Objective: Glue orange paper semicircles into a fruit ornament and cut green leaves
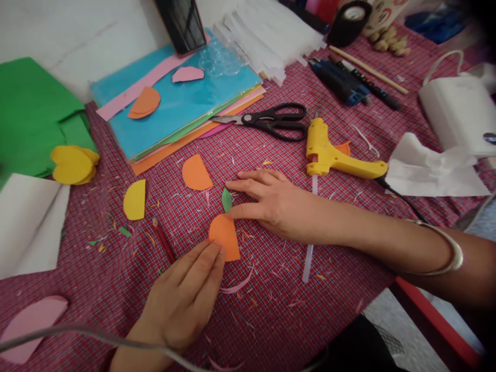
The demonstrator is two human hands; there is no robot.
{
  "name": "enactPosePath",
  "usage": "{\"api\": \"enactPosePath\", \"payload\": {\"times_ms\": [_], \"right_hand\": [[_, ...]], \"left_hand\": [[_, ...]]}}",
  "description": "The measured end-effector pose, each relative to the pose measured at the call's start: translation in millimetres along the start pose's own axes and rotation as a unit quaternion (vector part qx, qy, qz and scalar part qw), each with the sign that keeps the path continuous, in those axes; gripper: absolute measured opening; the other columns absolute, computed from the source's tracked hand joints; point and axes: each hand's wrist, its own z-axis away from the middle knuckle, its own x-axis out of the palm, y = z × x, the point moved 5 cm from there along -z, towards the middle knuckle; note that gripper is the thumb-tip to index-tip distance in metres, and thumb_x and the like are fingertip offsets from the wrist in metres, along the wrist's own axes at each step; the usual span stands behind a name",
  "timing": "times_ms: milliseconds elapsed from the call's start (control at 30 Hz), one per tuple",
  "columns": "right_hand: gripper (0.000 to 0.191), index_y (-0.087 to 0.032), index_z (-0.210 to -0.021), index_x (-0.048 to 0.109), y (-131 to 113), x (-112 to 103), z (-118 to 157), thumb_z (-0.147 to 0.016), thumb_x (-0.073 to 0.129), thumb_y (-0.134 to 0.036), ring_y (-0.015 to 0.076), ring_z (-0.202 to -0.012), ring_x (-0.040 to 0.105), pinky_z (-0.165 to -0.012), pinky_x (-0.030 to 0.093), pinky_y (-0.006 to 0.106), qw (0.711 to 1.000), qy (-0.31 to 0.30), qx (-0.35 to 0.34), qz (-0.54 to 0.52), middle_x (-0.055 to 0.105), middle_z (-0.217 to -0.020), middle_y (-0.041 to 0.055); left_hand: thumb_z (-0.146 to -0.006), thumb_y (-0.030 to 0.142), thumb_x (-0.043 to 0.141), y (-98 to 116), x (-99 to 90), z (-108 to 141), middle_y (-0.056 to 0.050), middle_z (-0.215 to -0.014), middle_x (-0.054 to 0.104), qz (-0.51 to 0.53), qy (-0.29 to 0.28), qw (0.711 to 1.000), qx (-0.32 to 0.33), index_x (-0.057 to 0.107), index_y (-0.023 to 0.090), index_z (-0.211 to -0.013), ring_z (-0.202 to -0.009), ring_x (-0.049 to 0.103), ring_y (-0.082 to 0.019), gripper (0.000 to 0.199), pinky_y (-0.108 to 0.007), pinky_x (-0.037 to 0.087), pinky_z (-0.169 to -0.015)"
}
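In front of me an orange paper half-circle (227, 238) lies on the checked cloth, its straight edge to the right. The fingers of my left hand (186, 294), held together, grip its lower left edge. A small green paper leaf (227, 200) sits at the top of this half-circle. My right hand (271, 204) lies beside it with fingers stretched out and apart; the thumb tip touches near the base of the leaf. Just above is a second orange half-circle (197, 172), and a yellow half-circle (135, 200) rests farther left.
A yellow glue gun (321, 150) with a glue stick lies beyond my right forearm. Black-handled scissors (271, 121) touch the stack of coloured paper (186, 108). A red pencil (165, 240) lies left, and a grey cable (96, 336) crosses the lower left. Paper scraps litter the cloth.
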Motion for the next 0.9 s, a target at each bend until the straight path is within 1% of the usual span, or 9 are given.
{"api": "enactPosePath", "payload": {"times_ms": [100, 200, 367, 533, 600, 667, 767, 833, 900], "right_hand": [[0.038, -0.03, -0.124, 0.062, 0, 0, 0, -0.092, 0.051, -0.013, 0.0344, -0.134, 0.036, -0.102, 0.03, 0.058, 1.0, -0.002, 0.002, 0.001, 0.046, -0.146, 0.0092], [0.038, -0.031, -0.124, 0.061, 1, 0, 1, -0.092, 0.052, -0.015, 0.0334, -0.134, 0.036, -0.102, 0.03, 0.057, 1.0, 0.001, -0.001, 0.01, 0.047, -0.145, 0.008], [0.041, -0.033, -0.127, 0.059, 1, 2, 1, -0.091, 0.053, -0.014, 0.0335, -0.134, 0.036, -0.102, 0.032, 0.058, 1.0, -0.004, -0.003, 0.018, 0.046, -0.146, 0.008], [0.045, -0.031, -0.126, 0.061, -1, -4, 1, -0.088, 0.053, -0.009, 0.0324, -0.132, 0.04, -0.102, 0.033, 0.058, 1.0, -0.006, 0.005, -0.002, 0.047, -0.145, 0.0106], [0.047, -0.03, -0.125, 0.062, -4, -8, 1, -0.086, 0.053, -0.006, 0.0308, -0.132, 0.041, -0.103, 0.032, 0.058, 1.0, 0.002, -0.006, -0.021, 0.045, -0.147, 0.0108], [0.042, -0.029, -0.118, 0.066, -9, -10, 2, -0.085, 0.055, -0.006, 0.0302, -0.134, 0.039, -0.106, 0.03, 0.058, 0.999, 0.004, -0.033, -0.04, 0.045, -0.147, 0.0087], [0.033, -0.028, -0.109, 0.07, -14, -9, 1, -0.085, 0.058, -0.009, 0.0299, -0.136, 0.036, -0.108, 0.028, 0.056, 0.997, -0.009, -0.056, -0.056, 0.048, -0.145, 0.007], [0.033, -0.027, -0.109, 0.07, -14, -8, 0, -0.085, 0.057, -0.008, 0.0298, -0.136, 0.037, -0.107, 0.03, 0.055, 0.997, -0.01, -0.056, -0.061, 0.049, -0.144, 0.0077], [0.035, -0.027, -0.11, 0.069, -15, -10, 0, -0.086, 0.054, -0.008, 0.0291, -0.134, 0.039, -0.107, 0.031, 0.054, 0.996, 0.003, -0.06, -0.067, 0.049, -0.144, 0.0081]], "left_hand": [[-0.09, 0.004, 0.041, 3, -1.8, -3, -0.014, -0.11, 0.066, -0.032, 0.013, 0.999, 0.029, 0.061, 0.005, -0.11, -0.107, 0.062, -0.024, 0.028, -0.035, 0.055, -0.088], [-0.092, 0.004, 0.037, 4, -0.8, -5, -0.014, -0.108, 0.068, -0.036, 0.002, 0.999, 0.028, 0.062, 0.005, -0.109, -0.104, 0.062, -0.023, 0.03, -0.035, 0.055, -0.086], [-0.093, 0.009, 0.043, 5, -3.8, -7, -0.008, -0.105, 0.071, -0.042, 0.019, 0.998, -0.03, 0.066, 0.011, -0.107, -0.099, 0.062, -0.022, 0.028, -0.037, 0.05, -0.083], [-0.098, 0.014, 0.029, 10, -4.4, -13, -0.008, -0.105, 0.071, -0.028, 0.029, 0.998, -0.055, 0.068, 0.014, -0.107, -0.1, 0.06, -0.022, 0.039, -0.038, 0.045, -0.085], [-0.098, 0.015, 0.027, 12, -5.9, -14, -0.008, -0.104, 0.071, -0.023, 0.032, 0.997, -0.064, 0.068, 0.015, -0.106, -0.099, 0.061, -0.022, 0.042, -0.038, 0.046, -0.085], [-0.097, 0.014, 0.031, 8, -10.4, -16, -0.007, -0.101, 0.071, 0.001, 0.036, 0.996, -0.085, 0.067, 0.016, -0.104, -0.095, 0.062, -0.021, 0.037, -0.037, 0.046, -0.084], [-0.092, 0.014, 0.045, -19, -21.2, -20, -0.005, -0.093, 0.071, 0.061, 0.059, 0.984, -0.159, 0.065, 0.018, -0.099, -0.086, 0.063, -0.018, 0.022, -0.034, 0.049, -0.079], [-0.089, 0.019, 0.052, -50, -24.3, -25, -0.004, -0.088, 0.07, 0.106, 0.07, 0.963, -0.237, 0.064, 0.019, -0.095, -0.08, 0.064, -0.017, 0.013, -0.032, 0.05, -0.073], [-0.087, 0.026, 0.056, -84, -17.9, -33, -0.004, -0.087, 0.069, 0.162, 0.053, 0.93, -0.325, 0.063, 0.019, -0.096, -0.076, 0.064, -0.017, 0.014, -0.033, 0.051, -0.07]]}}
